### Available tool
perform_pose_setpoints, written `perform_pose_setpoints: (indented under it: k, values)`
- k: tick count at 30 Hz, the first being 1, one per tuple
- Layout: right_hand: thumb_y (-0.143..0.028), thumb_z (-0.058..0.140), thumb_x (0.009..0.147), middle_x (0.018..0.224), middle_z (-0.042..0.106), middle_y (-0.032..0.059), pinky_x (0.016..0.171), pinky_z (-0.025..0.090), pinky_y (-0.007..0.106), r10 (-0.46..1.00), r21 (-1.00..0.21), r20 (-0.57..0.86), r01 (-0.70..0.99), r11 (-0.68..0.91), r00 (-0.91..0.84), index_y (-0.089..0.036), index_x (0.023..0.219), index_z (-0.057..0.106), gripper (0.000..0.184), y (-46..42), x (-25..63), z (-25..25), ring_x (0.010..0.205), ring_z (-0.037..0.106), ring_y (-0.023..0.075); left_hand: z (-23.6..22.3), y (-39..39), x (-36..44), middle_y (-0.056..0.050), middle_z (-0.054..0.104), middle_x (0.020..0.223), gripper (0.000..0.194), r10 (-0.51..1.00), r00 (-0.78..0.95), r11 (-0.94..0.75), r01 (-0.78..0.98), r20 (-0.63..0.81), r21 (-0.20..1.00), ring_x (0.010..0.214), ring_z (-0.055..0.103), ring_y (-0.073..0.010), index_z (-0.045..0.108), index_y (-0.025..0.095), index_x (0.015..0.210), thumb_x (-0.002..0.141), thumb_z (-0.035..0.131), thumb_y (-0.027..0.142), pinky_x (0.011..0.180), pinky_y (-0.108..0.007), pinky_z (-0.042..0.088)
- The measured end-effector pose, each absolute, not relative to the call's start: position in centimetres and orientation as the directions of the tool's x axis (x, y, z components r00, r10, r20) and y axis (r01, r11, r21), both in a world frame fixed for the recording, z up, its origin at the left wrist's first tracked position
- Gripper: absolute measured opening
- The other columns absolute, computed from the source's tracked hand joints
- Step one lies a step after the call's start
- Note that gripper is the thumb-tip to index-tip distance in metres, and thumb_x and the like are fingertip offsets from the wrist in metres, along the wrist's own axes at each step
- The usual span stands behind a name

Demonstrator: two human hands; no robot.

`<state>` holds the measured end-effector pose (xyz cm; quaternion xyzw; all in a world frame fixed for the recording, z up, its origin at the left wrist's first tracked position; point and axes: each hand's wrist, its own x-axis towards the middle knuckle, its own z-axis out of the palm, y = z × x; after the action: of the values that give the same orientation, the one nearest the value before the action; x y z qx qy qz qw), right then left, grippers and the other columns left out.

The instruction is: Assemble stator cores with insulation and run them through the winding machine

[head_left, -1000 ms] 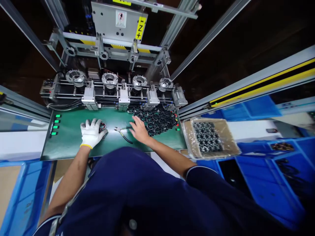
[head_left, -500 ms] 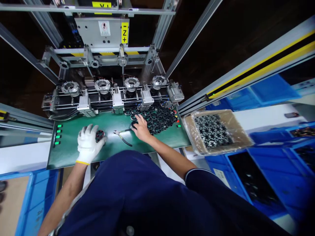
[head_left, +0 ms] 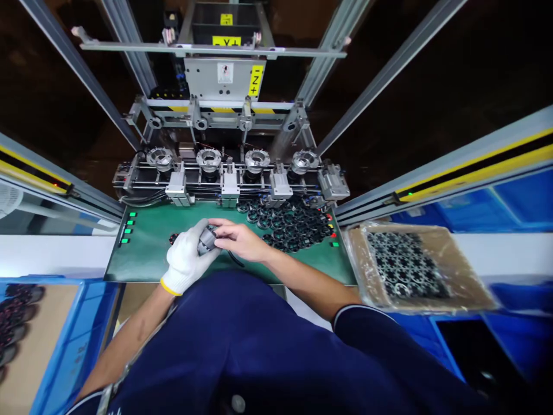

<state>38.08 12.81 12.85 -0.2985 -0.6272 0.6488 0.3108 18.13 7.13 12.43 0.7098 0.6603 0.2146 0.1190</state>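
Note:
My left hand point(head_left: 185, 259), in a white knit glove with a yellow cuff, is closed round a grey, ring-shaped stator core point(head_left: 207, 241) above the green mat point(head_left: 147, 259). From the other side my bare right hand point(head_left: 244, 242) grips the same core with thumb and fingertips. Just behind the glove lies a black and red wound part point(head_left: 173, 237), mostly hidden. Below my right hand the dark handle of a pair of cutting pliers point(head_left: 235, 260) shows; its jaws are covered by my hands.
Many black ring parts point(head_left: 294, 225) cover the mat's right side. Behind it stands a machine with several metal ring heads point(head_left: 257, 160). A plastic-lined carton point(head_left: 469, 276) of metal cores sits at right; a blue bin point(head_left: 82, 323) with dark parts at left. Metal posts flank the bench.
My right hand has left the black parts and joined my left hand at the stator core. The left hand has let go of the red-black part and moved right. The view has shifted.

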Motion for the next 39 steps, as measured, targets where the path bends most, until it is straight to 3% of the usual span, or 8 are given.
perform_pose_setpoints:
  k: [4, 8, 12, 16, 19, 23, 32, 39]
  values:
    - [-0.058, 0.075, 0.089, 0.150, 0.059, 0.0142, 0.122, 0.043, 0.043, 0.710, -0.998, -0.039, 0.065, 0.010, -0.703, -0.018, 0.101, 0.081, 0.042, 13.5, 36.8, 12.3, 0.141, 0.058, 0.0281, 11.5, 6.0, 18.1, -0.011, 0.075, 0.126, 0.069, 0.990, -0.057, -0.011, 0.876, 0.126, 0.482, 0.113, 0.072, -0.0323, 0.057, 0.023, 0.145, 0.083, 0.076, 0.049, 0.096, -0.040, 0.057]
    - [-0.061, 0.068, 0.093, 0.138, 0.068, 0.0160, 0.113, 0.051, 0.042, 0.648, -0.988, -0.050, 0.134, 0.081, -0.760, -0.015, 0.092, 0.080, 0.048, 14.3, 34.3, 10.8, 0.131, 0.066, 0.0276, 9.4, 4.8, 16.1, -0.012, 0.074, 0.129, 0.071, 0.985, -0.097, 0.013, 0.860, 0.140, 0.510, 0.115, 0.071, -0.0333, 0.056, 0.024, 0.146, 0.084, 0.076, 0.052, 0.100, -0.043, 0.057]
    - [-0.047, 0.070, 0.093, 0.121, 0.076, 0.0132, 0.109, 0.054, 0.042, 0.633, -0.947, -0.030, 0.224, 0.230, -0.774, -0.015, 0.083, 0.079, 0.035, 19.5, 30.3, 11.1, 0.122, 0.071, 0.0261, 4.6, 3.0, 11.5, -0.019, 0.067, 0.138, 0.079, 0.944, -0.267, 0.125, 0.832, 0.193, 0.541, 0.127, 0.065, -0.0369, 0.045, 0.016, 0.152, 0.088, 0.069, 0.057, 0.109, -0.051, 0.052]
    - [-0.027, 0.068, 0.093, 0.139, 0.067, 0.0135, 0.124, 0.040, 0.042, 0.698, -0.846, 0.064, 0.332, 0.416, -0.713, -0.015, 0.091, 0.079, 0.017, 29.2, 24.5, 14.1, 0.137, 0.059, 0.0253, -0.7, 1.4, 7.9, -0.024, 0.064, 0.138, 0.069, 0.880, -0.438, 0.304, 0.817, 0.184, 0.490, 0.131, 0.061, -0.0389, 0.043, 0.011, 0.152, 0.100, 0.050, 0.054, 0.110, -0.055, 0.049]
    - [-0.019, 0.056, 0.097, 0.151, 0.057, 0.0147, 0.131, 0.030, 0.042, 0.749, -0.738, 0.127, 0.443, 0.510, -0.650, -0.013, 0.106, 0.077, 0.024, 35.7, 20.6, 15.8, 0.150, 0.046, 0.0244, -3.1, 1.0, 7.2, -0.023, 0.066, 0.138, 0.058, 0.890, -0.426, 0.310, 0.827, 0.161, 0.469, 0.134, 0.059, -0.0397, 0.051, 0.012, 0.146, 0.102, 0.045, 0.050, 0.110, -0.055, 0.047]
    - [-0.017, 0.056, 0.094, 0.161, 0.047, 0.0124, 0.130, 0.034, 0.041, 0.740, -0.587, 0.135, 0.548, 0.596, -0.659, -0.014, 0.113, 0.075, 0.027, 39.7, 18.3, 15.1, 0.147, 0.049, 0.0248, -4.2, 0.9, 7.3, -0.021, 0.069, 0.135, 0.051, 0.907, -0.394, 0.293, 0.845, 0.150, 0.448, 0.135, 0.058, -0.0396, 0.058, 0.015, 0.139, 0.104, 0.045, 0.048, 0.109, -0.054, 0.047]
    - [-0.021, 0.054, 0.098, 0.161, 0.048, 0.0113, 0.126, 0.038, 0.050, 0.696, -0.361, 0.073, 0.631, 0.687, -0.715, -0.013, 0.113, 0.074, 0.026, 40.6, 18.6, 12.5, 0.139, 0.052, 0.0300, -4.6, 0.6, 7.1, -0.020, 0.069, 0.135, 0.049, 0.920, -0.365, 0.276, 0.861, 0.141, 0.428, 0.136, 0.058, -0.0390, 0.057, 0.017, 0.140, 0.103, 0.048, 0.047, 0.108, -0.053, 0.047]
    - [-0.018, 0.056, 0.098, 0.145, 0.057, 0.0205, 0.117, 0.041, 0.062, 0.718, -0.280, 0.013, 0.687, 0.670, -0.696, -0.005, 0.108, 0.070, 0.021, 41.2, 16.4, 13.1, 0.129, 0.055, 0.0361, -4.1, 0.7, 7.0, -0.020, 0.069, 0.133, 0.048, 0.930, -0.345, 0.262, 0.866, 0.130, 0.425, 0.134, 0.059, -0.0394, 0.058, 0.015, 0.139, 0.103, 0.048, 0.047, 0.107, -0.053, 0.047]
